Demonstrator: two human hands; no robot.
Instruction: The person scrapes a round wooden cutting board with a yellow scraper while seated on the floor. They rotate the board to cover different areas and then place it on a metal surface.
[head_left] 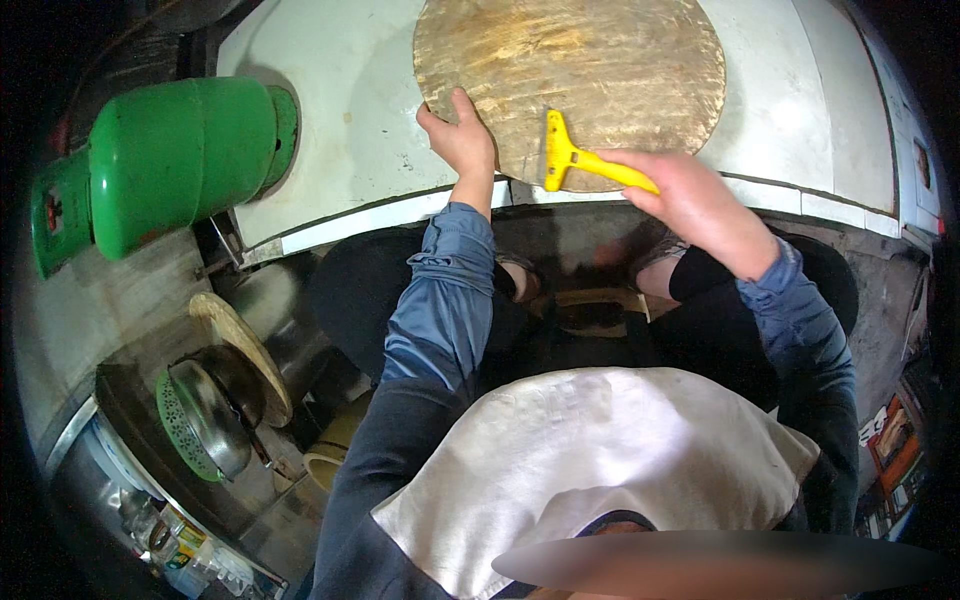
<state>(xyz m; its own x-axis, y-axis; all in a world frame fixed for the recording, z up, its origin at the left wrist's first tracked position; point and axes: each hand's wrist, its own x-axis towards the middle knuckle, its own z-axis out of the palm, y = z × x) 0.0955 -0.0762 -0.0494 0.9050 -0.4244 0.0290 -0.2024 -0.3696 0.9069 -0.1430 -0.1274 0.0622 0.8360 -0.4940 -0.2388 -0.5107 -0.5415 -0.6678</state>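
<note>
A large round wooden board (600, 70), scuffed and streaked, lies flat on a white surface (370, 130). My left hand (464, 145) rests at the board's left edge, thumb and finger apart, steadying nothing else that I can see. In my right hand (690, 195) is a yellow scraper (590, 163), gripped by its handle. Its wide head is over the board's near part, with the blade edge facing left. Whether the blade touches the wood I cannot tell.
At the left stands a green gas cylinder (180, 160). Below it on the lower left are a round wooden lid (245, 350), a metal pan (212, 415) and a green colander (175, 430). Bottles and jars (190, 545) sit in the bottom left corner. A white cloth (600, 440) covers my front.
</note>
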